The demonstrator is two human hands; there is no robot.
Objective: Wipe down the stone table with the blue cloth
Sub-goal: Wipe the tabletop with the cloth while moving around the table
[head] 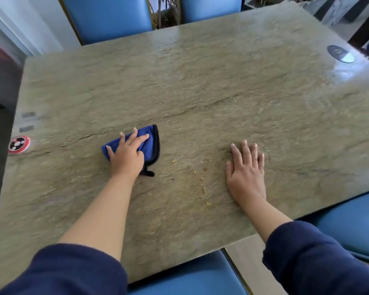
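Folded blue cloth (pixel 149 143), black-edged, lies flat on the veined stone table (pixel 222 86).

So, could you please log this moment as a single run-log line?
left hand: flat on cloth | right hand: flat on table, empty | crumbs: between hands, unwiped

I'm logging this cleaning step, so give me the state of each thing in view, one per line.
blue cloth: folded, flat on the table, pressed under the left hand.
left hand: palm down on the cloth, fingers spread.
right hand: empty, flat on the stone, apart from the cloth.
stone table: not yet clean, yellow crumbs lie between the hands.
round red button device: resting near the table's left edge.
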